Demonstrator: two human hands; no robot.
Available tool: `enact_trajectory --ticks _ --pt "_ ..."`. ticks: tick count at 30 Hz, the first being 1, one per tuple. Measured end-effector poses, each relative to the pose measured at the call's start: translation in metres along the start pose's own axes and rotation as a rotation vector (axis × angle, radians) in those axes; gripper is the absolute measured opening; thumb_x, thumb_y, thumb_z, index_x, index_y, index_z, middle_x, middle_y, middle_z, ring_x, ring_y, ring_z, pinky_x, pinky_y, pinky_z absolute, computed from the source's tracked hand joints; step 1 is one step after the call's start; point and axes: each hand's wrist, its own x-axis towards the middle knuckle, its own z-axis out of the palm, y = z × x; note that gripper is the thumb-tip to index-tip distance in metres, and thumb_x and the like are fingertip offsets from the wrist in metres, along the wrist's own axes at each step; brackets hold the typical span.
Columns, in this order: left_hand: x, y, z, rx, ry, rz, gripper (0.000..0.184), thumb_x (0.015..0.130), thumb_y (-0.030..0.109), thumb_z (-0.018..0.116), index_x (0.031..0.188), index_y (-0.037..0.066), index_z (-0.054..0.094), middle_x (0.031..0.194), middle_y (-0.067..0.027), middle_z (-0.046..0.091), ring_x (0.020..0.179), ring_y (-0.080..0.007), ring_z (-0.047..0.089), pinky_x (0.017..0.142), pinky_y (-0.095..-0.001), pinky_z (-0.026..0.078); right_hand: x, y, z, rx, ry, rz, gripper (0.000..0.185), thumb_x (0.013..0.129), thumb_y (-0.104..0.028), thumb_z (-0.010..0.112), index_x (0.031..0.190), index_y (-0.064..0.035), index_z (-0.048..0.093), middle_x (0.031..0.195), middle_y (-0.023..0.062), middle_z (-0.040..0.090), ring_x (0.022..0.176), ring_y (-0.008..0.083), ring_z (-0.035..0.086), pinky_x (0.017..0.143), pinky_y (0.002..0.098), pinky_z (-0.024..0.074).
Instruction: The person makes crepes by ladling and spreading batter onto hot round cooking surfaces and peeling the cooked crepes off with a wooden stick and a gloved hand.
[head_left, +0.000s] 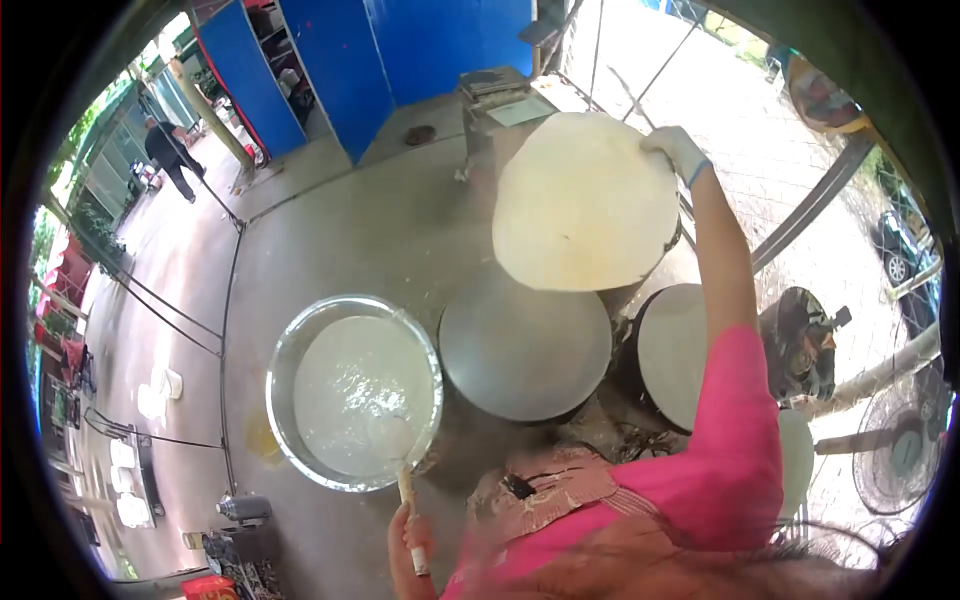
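Head view | pale sheet (585, 200) gripped at edge by right hand (678, 153), 2 o'clock; ladle (406, 490) clasped by left hand (414, 532), 7 o'clock | tearing risked by one-sided hold.

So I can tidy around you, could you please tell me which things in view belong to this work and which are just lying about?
In use:
large round pale sheet, in the right hand;
pale-handled ladle, in the left hand;
silver metal basin of white batter;
round grey pan.

Seemingly just about:
grey metal cylinder;
white containers;
round grey fan.
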Motion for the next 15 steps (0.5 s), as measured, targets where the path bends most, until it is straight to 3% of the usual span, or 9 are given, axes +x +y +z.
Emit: enact_trajectory --ticks 1,2,4,5,8,10,12,14,15 --pt "0.003 -0.032 0.013 0.066 -0.011 0.132 0.015 0.096 0.025 0.048 0.104 0.013 0.046 0.057 0.0039 0.033 0.042 -0.0041 0.031 0.036 -0.0187 0.029 0.011 0.029 -0.021 0.073 0.052 0.023 0.017 0.070 -0.018 0.067 0.069 -0.0022 0.063 0.060 0.0029 0.057 0.051 0.0146 0.052 0.046 0.0301 0.0408" --pt "0.010 -0.054 0.026 0.138 -0.029 0.267 0.030 0.097 0.022 0.045 0.125 0.013 0.051 0.059 0.0050 0.032 0.042 -0.0033 0.031 0.036 -0.0170 0.030 0.023 0.059 -0.040 0.152 0.105 0.038 0.017 0.070 -0.019 0.068 0.069 -0.0027 0.063 0.060 0.0009 0.056 0.050 0.0120 0.050 0.045 0.0285 0.0390" --pt "0.023 -0.071 0.037 -0.003 -0.044 0.153 0.025 0.095 0.028 0.049 0.111 0.010 0.056 0.059 0.0033 0.035 0.043 -0.0042 0.032 0.036 -0.0209 0.029 0.040 0.137 -0.070 0.337 0.186 0.127 0.029 0.073 -0.021 0.071 0.087 0.0037 0.066 0.075 0.0056 0.063 0.063 0.0146 0.059 0.058 0.0257 0.0474" --pt "0.026 -0.078 0.035 -0.078 -0.046 0.096 0.026 0.095 0.031 0.051 0.104 0.008 0.059 0.059 0.0024 0.036 0.044 -0.0047 0.032 0.036 -0.0229 0.029 0.042 0.175 -0.077 0.389 0.264 0.178 0.028 0.074 -0.021 0.071 0.088 0.0034 0.066 0.076 0.0056 0.064 0.064 0.0143 0.059 0.058 0.0256 0.0470" --pt "0.043 -0.068 0.025 0.173 0.144 0.221 0.026 0.096 0.028 0.049 0.113 0.009 0.056 0.060 0.0038 0.035 0.044 -0.0040 0.032 0.036 -0.0215 0.030 0.035 0.269 -0.062 0.642 0.559 0.190 0.025 0.074 -0.020 0.070 0.087 0.0022 0.066 0.075 0.0044 0.062 0.062 0.0137 0.057 0.054 0.0265 0.0433" --pt "0.057 -0.075 0.042 0.148 0.158 0.250 0.026 0.096 0.026 0.048 0.115 0.009 0.054 0.060 0.0042 0.034 0.044 -0.0035 0.032 0.037 -0.0206 0.030 0.030 0.339 -0.059 0.580 0.686 0.345 0.025 0.073 -0.019 0.070 0.085 0.0031 0.065 0.068 0.0051 0.058 0.056 0.0164 0.053 0.049 0.0321 0.0414" --pt "0.068 -0.084 0.054 0.114 0.155 0.283 0.027 0.096 0.025 0.047 0.118 0.010 0.053 0.060 0.0046 0.034 0.045 -0.0030 0.033 0.037 -0.0197 0.030 0.031 0.379 -0.043 0.565 0.951 0.497 0.025 0.072 -0.022 0.070 0.075 0.0018 0.064 0.062 0.0039 0.056 0.050 0.0169 0.051 0.044 0.0335 0.0408" --pt "0.071 -0.093 0.065 0.076 0.143 0.307 0.028 0.097 0.024 0.047 0.121 0.010 0.052 0.060 0.0050 0.033 0.045 -0.0025 0.033 0.037 -0.0188 0.031 0.036 0.420 -0.048 0.350 0.898 0.682 0.038 0.072 -0.028 0.070 0.084 0.0076 0.065 0.070 0.0085 0.062 0.055 0.0201 0.056 0.049 0.0356 0.0453" --pt "0.070 -0.099 0.067 0.049 0.122 0.313 0.029 0.097 0.023 0.046 0.122 0.010 0.051 0.060 0.0052 0.033 0.045 -0.0023 0.033 0.038 -0.0184 0.031 0.042 0.431 -0.050 0.228 0.867 0.662 0.040 0.074 -0.030 0.068 0.084 0.0085 0.065 0.072 0.0109 0.063 0.057 0.0210 0.058 0.052 0.0359 0.0463"
